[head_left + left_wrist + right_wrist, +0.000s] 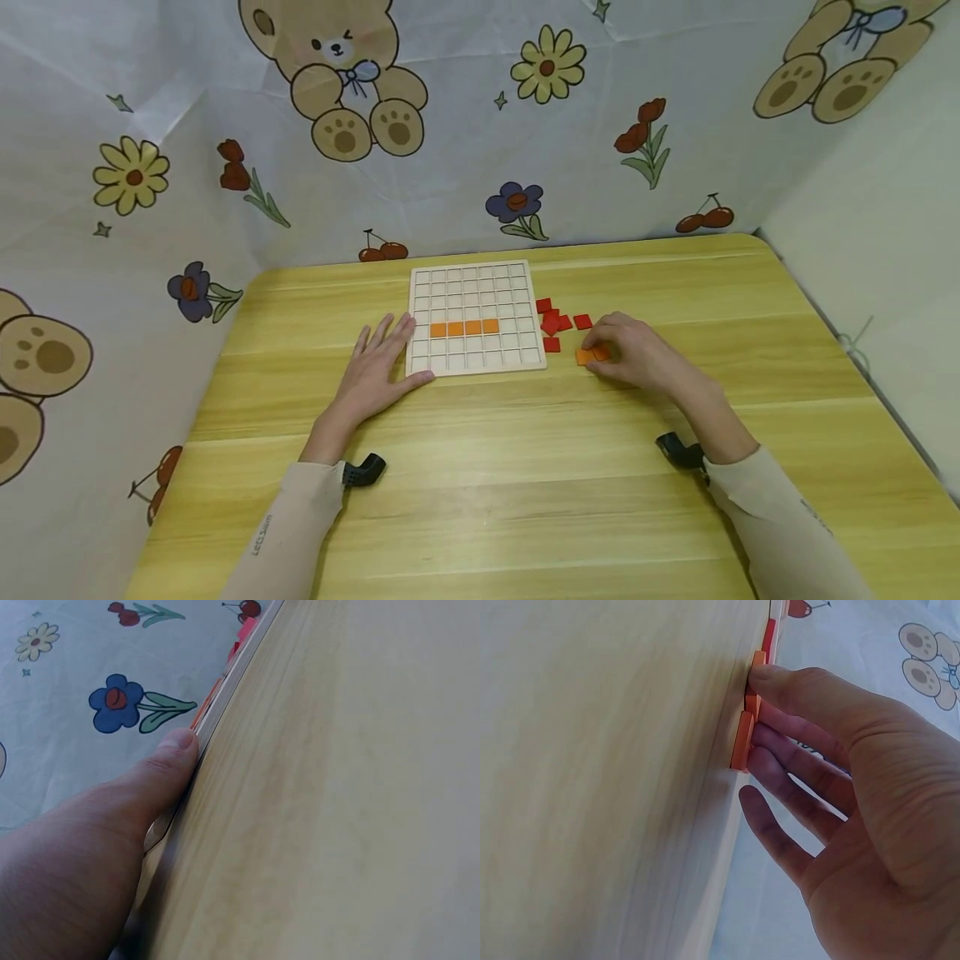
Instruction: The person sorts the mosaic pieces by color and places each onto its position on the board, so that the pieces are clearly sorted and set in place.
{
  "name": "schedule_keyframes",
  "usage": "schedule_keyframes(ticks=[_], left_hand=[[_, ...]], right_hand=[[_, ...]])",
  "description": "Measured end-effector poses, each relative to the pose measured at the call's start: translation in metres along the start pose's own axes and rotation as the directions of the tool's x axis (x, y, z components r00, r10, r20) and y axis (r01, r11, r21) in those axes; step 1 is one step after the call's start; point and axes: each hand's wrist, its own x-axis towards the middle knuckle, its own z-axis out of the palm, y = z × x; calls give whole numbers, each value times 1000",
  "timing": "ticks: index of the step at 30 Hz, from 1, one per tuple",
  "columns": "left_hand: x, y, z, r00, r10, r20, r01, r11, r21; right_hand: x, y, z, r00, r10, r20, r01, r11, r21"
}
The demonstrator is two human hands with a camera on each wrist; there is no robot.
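A pale square grid board [480,362] lies on the table, with a row of orange tiles [472,328] in its cells. My left hand [375,371] rests at the board's left side with fingers spread. Its thumb [176,746] touches the near edge of the board. To the right of the board, my right hand [637,350] is over a few loose orange tiles [584,357]. Thumb and fingers pinch one orange tile [759,658], while another orange tile [742,742] lies beside the fingers. The index fingertip is hidden in the right wrist view.
Several red tiles [551,323] lie loose between the board and my right hand, some overlapping. The wooden table [480,500] meets a printed cloth [450,192] at the back and a white wall [870,233] at the right.
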Motion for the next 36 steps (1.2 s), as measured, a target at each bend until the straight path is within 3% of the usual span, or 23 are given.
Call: schedule_keyframes(ticks=[8, 18, 26, 36], left_hand=[[-4, -4, 2, 1000, -4, -6, 4, 1000, 9], [-3, -3, 0, 1000, -6, -5, 6, 1000, 21], [0, -2, 0, 1000, 0, -7, 0, 1000, 9], [0, -2, 1, 1000, 6, -15, -6, 1000, 6]], right_hand=[[5, -7, 1, 1000, 3, -12, -3, 1000, -11], [15, -14, 1, 987, -57, -150, 61, 998, 19], [47, -31, 3, 994, -25, -106, 33, 997, 71], [94, -56, 13, 996, -41, -84, 49, 994, 98]])
